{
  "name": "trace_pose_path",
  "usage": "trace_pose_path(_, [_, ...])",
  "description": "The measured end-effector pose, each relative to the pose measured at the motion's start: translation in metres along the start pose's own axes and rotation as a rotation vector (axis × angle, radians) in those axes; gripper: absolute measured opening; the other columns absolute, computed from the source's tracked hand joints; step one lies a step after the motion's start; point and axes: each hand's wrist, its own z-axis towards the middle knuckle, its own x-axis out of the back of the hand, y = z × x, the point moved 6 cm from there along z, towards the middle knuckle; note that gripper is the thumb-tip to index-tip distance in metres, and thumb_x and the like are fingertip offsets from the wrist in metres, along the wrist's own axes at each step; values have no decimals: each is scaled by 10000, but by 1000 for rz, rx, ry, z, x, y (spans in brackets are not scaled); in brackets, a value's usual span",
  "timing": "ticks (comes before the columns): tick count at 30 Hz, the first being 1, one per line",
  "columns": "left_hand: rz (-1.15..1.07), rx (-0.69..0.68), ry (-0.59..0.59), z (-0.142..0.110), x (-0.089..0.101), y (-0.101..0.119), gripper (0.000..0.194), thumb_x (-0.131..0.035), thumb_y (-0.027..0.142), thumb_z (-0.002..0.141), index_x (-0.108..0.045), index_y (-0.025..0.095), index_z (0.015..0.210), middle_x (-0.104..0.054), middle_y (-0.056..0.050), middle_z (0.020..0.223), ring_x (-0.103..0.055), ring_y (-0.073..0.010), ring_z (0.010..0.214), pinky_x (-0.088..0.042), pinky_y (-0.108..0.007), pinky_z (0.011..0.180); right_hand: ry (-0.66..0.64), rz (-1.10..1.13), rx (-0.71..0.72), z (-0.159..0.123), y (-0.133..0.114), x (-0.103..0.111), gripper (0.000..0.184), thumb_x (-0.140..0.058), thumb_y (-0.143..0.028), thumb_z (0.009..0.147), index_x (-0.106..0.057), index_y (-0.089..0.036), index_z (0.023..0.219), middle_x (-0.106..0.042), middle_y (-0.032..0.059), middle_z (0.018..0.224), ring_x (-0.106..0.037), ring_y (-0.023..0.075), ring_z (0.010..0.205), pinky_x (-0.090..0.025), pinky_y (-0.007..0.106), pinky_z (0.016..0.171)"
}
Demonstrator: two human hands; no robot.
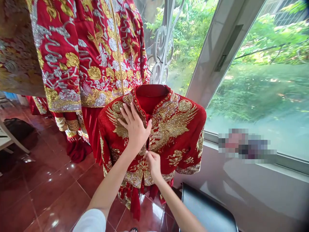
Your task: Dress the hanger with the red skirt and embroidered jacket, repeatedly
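A red jacket [169,158] with gold embroidery, a stand-up collar and a split front hangs on a hanger before me. My left hand [136,129] lies with spread fingers on its chest, beside the front opening, holding nothing. Lower down, my right hand [154,164] is closed in a pinch at the front edge of the jacket. The fingers hide the exact part of the closure they grip. Red tassels [135,203] dangle below the hem.
A larger red jacket [103,54] with gold and silver embroidery hangs behind at the left. The metal window scrollwork [160,48] is near the hanger hook. A black padded seat [205,209] stands at lower right, a white chair [12,138] at far left, on the tiled floor [55,196].
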Motion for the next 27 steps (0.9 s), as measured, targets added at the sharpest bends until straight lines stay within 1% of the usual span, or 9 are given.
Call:
trace_pose_path(6, [15,-99,-16,-18,42,-26,306,-502,230,856,-607,93,1109,-574,-190,1299,-500,-294,1256,-393,-435,1065,-124,-98,-275,-84,127,19,503,-481,-635,638,-381,-208,391,-301,-14,393,-264,103,406,-201,260,454])
trace_pose_path(10, [85,33,-36,-8,103,-68,237,-530,350,872,-682,174,916,-710,-16,781,-618,-153,653,-492,-261,666,-77,-420,-397,-107,146,73,476,-458,-608,652,-324,-228,400,-363,21,411,-348,143,420,-264,297,480])
trace_pose_path(13, [221,-6,-26,24,135,-85,274,-530,369,874,-707,159,880,-687,4,697,-559,-120,572,-440,-230,620,104,-728,-266,-87,83,115,360,-491,-491,722,-477,-223,483,-502,73,512,-471,205,512,-346,340,544])
trace_pose_path(16, [275,-136,74,70,151,-85,299,-521,321,874,-712,125,993,-729,-47,847,-625,-160,737,-461,-263,755,461,-908,324,-57,-40,113,392,-436,-477,851,-653,-189,1007,-656,151,951,-586,292,910,-447,426,800])
trace_pose_path(19, [294,-193,182,121,151,-83,312,-479,252,885,-689,107,1064,-726,-63,1004,-631,-180,916,-448,-313,879,549,-1031,706,-23,-125,75,899,-599,-593,753,-267,-149,1460,-301,228,1468,-245,407,1353,-251,625,1038])
trace_pose_path(21, [318,-186,212,149,139,-87,325,-432,206,906,-655,90,1112,-701,-67,1086,-603,-176,995,-428,-354,931,558,-1134,714,12,-150,66,1103,-657,-585,715,-28,-155,1512,33,248,1546,17,469,1400,-77,740,1011])
trace_pose_path(23, [340,-163,203,163,119,-100,351,-376,203,944,-614,81,1171,-677,-83,1133,-575,-180,1036,-411,-399,957,593,-1143,652,49,-161,82,1197,-705,-552,683,53,-136,1511,172,257,1529,135,486,1386,13,764,985])
trace_pose_path(25, [323,-148,141,162,94,-119,377,-333,235,975,-591,74,1197,-669,-98,1134,-560,-190,1046,-402,-436,968,530,-1048,632,85,-166,107,1181,-739,-531,642,-60,-121,1517,66,245,1554,98,470,1399,-3,725,1031])
trace_pose_path(27, [238,-132,55,146,71,-140,356,-374,261,972,-620,63,1135,-687,-92,1061,-569,-186,1002,-414,-447,969,284,-849,671,116,-167,126,997,-712,-508,662,-275,-139,1479,-238,199,1528,-144,416,1405,-147,623,1096])
